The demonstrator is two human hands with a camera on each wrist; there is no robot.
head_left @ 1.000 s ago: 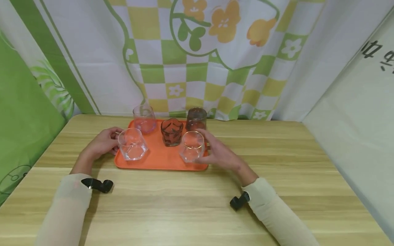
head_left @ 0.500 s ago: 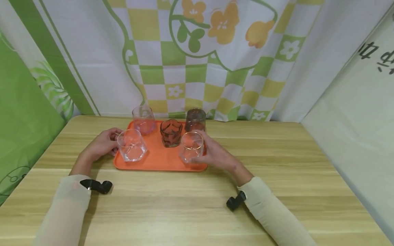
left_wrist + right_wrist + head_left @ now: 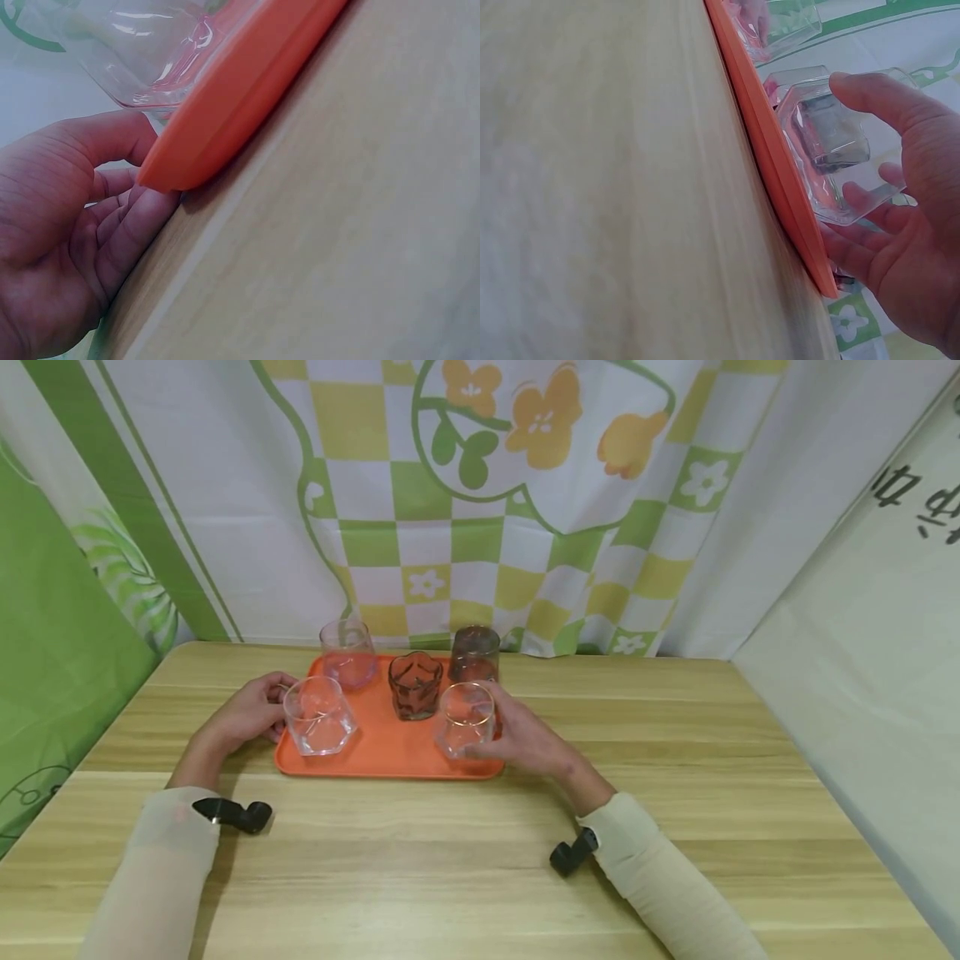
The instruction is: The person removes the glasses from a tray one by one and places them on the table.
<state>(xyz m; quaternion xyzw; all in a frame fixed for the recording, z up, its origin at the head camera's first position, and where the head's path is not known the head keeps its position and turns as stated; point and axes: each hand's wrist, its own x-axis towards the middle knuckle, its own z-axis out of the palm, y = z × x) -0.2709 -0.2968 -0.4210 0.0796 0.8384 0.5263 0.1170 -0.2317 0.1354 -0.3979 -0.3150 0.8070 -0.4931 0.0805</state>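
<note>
Plainly, the main risk is judged to lie with the five drinking glasses standing loose on the flat orange plastic tray (image 3: 386,752): if one side is lifted or pushed faster than the other, the glasses could slide, knock together or topple off the low rim onto the light wooden table (image 3: 480,860). The clear gold-rimmed glass (image 3: 466,719) at the tray's near right corner and the clear faceted glass (image 3: 319,716) at its near left corner stand close to the edges, so they are thought the most exposed.

The left hand (image 3: 247,712) is placed at the tray's left end, beside the faceted glass; in the left wrist view its fingers (image 3: 124,232) are seen curled under the tray's corner (image 3: 169,169) with the thumb raised above the rim, so the tray appears to be gripped there. The right hand (image 3: 525,737) is set at the right end, its fingers (image 3: 862,251) spread and half open under the tray's edge, while the thumb is arched over the gold-rimmed glass; whether the glass is actually touched cannot be told. Behind stand a pinkish clear glass (image 3: 347,653), a dark amber flower-shaped glass (image 3: 415,685) and a smoky brown tumbler (image 3: 475,653).
</note>
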